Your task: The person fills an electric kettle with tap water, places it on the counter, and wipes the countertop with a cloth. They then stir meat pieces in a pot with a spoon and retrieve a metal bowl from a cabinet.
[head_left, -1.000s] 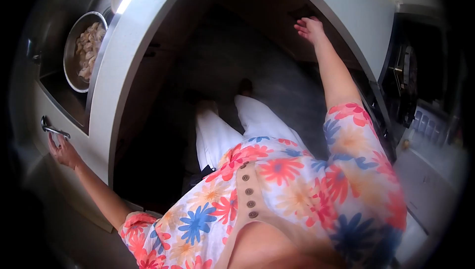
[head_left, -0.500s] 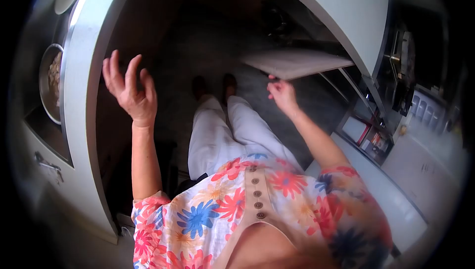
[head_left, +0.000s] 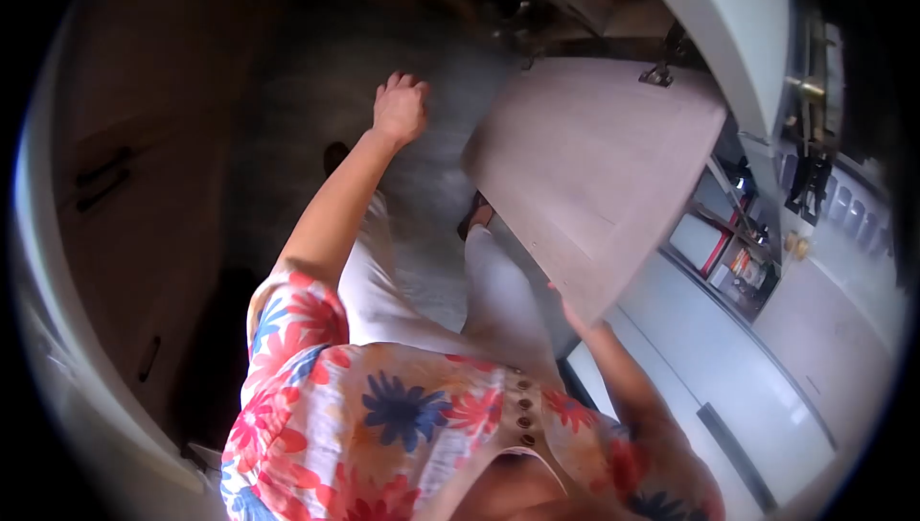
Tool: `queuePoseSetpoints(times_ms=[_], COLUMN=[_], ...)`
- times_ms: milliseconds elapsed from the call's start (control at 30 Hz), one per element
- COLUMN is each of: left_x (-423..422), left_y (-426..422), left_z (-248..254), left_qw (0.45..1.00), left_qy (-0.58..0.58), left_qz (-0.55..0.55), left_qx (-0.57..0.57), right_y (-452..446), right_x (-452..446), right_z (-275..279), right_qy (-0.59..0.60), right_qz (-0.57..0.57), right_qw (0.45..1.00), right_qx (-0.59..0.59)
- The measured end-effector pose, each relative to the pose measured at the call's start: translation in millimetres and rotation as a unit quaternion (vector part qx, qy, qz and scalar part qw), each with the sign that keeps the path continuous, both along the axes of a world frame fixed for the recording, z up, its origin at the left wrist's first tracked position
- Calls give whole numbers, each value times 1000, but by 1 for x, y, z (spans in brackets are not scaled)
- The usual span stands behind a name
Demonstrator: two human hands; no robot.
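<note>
While the empty left hand (head_left: pixel 400 111) extends half-curled, the right hand (head_left: pixel 573 316), grip unclear, touches the door (head_left: pixel 599 166).

Dim grey floor (head_left: pixel 297 90) spreads beneath the left fingers (head_left: pixel 395 82); to their left stand shadowed brown cabinets (head_left: pixel 144 253) (dark handles (head_left: pixel 103 192) just visible). Glossy white panels (head_left: pixel 743 368) lie right of the right fingers (head_left: pixel 567 311).
</note>
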State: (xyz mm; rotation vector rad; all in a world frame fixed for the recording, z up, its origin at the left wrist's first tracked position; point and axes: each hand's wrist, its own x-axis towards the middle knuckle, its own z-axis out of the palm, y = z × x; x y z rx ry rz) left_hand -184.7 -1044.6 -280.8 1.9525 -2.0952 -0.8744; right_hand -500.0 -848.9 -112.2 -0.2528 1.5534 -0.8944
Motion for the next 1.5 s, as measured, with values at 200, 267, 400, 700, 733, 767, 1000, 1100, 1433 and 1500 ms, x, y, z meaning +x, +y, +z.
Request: queuePoseSetpoints(times_ms=[200,267,400,700,733,767,1000,1100,1433,1500], left_x=[-99,-120,-151,-166,-165,-162,-160,-157,-158,-144], left_y=[-58,-83,-136,-199,-205,-209,-229,-237,-239,-210], left_z=[-110,-131,-166,-210,-209,-208,-187,-174,-142,-110], left_qw=[993,988,984,988,985,980,973,976,972,968], left_qy=[-87,-123,-148,-127,-137,-148,-117,-97,-121,-110], left_qz=[-61,-85,-99,-81,-105,-131,-197,-193,-108,-108], left_qx=[42,41,-21,-29,-19,-7,-17,-39,-168,-199], right_y=[49,62,77,84,84,84,82,78,71,70], right_x=[-90,-105,-116,-126,-126,-126,-125,-124,-109,-105], right_z=[-25,-35,-53,-82,-84,-85,-87,-84,-68,-61], right_qy=[252,258,252,237,236,234,232,231,232,229], right_qz=[236,244,242,244,245,243,256,264,303,321], right_qw=[933,927,924,921,920,920,916,915,907,904], right_qx=[98,119,154,192,195,198,202,200,179,164])
